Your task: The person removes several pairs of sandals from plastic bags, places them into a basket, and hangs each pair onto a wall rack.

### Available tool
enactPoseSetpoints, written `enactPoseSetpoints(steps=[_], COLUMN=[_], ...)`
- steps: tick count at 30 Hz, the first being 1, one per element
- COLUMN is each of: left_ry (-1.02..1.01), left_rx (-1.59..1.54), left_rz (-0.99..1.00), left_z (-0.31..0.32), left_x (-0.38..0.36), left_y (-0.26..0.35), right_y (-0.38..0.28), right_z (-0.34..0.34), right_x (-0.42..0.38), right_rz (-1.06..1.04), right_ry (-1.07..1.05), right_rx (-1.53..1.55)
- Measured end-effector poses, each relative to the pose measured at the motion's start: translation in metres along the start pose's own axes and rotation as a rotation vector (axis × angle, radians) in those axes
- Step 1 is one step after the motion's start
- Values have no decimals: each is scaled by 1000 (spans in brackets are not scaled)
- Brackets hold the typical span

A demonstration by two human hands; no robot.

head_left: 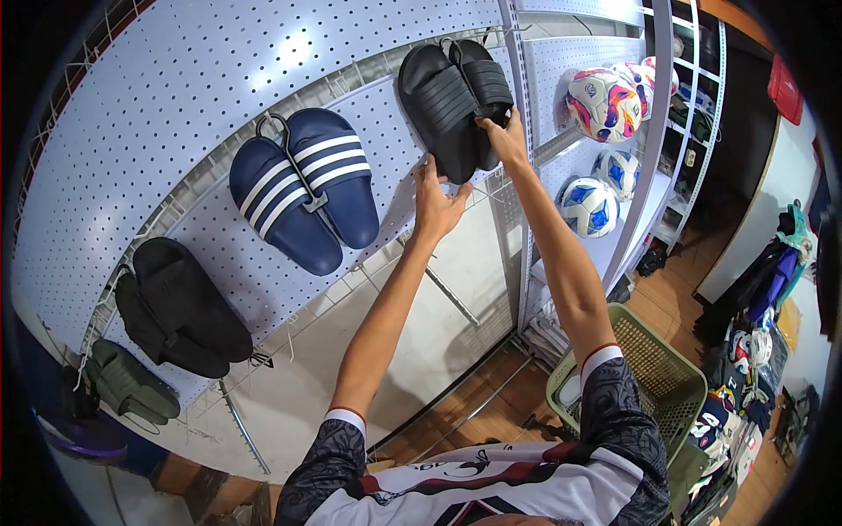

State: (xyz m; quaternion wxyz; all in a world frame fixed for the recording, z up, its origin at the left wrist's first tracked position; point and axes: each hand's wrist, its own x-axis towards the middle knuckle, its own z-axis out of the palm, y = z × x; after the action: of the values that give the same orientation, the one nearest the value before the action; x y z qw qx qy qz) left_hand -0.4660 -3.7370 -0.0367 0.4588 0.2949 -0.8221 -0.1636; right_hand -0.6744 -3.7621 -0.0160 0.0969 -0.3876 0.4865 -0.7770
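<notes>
A pair of black slide sandals (438, 105) hangs by a hook at the top of the perforated wall panel. My right hand (507, 142) is closed around the lower right side of the pair, its thumb near the strap. Lower down, my left hand (441, 203) holds the bottom end of the left black sandal, with fingertips at its edge and the thumb below. Left of my hands hangs a navy pair of slide sandals (338, 206) with white stripes, joined by a clip.
Further left hang black strapped sandals (197, 307) and dark green sandals (132, 381). Soccer balls (603, 105) sit on shelves to the right behind a metal upright (647, 149). A green plastic basket (671, 355) stands below my right arm, near piled clothing (732, 421).
</notes>
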Motion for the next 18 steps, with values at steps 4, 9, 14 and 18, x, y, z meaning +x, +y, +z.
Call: enactPoseSetpoints(steps=[4, 9, 14, 18], left_ry=[-1, -21, -27, -64], left_rx=[-27, 37, -25, -48], left_rz=[-20, -40, -28, -60], left_z=[0, -6, -8, -26], left_x=[0, -3, -4, -25], left_y=[-2, 0, -3, 23], right_y=[16, 9, -9, 2], right_z=[4, 3, -4, -16], right_x=[3, -4, -17, -30], right_rz=[-16, 23, 59, 31], right_ry=[14, -2, 9, 50], right_rx=[-13, 49, 22, -74])
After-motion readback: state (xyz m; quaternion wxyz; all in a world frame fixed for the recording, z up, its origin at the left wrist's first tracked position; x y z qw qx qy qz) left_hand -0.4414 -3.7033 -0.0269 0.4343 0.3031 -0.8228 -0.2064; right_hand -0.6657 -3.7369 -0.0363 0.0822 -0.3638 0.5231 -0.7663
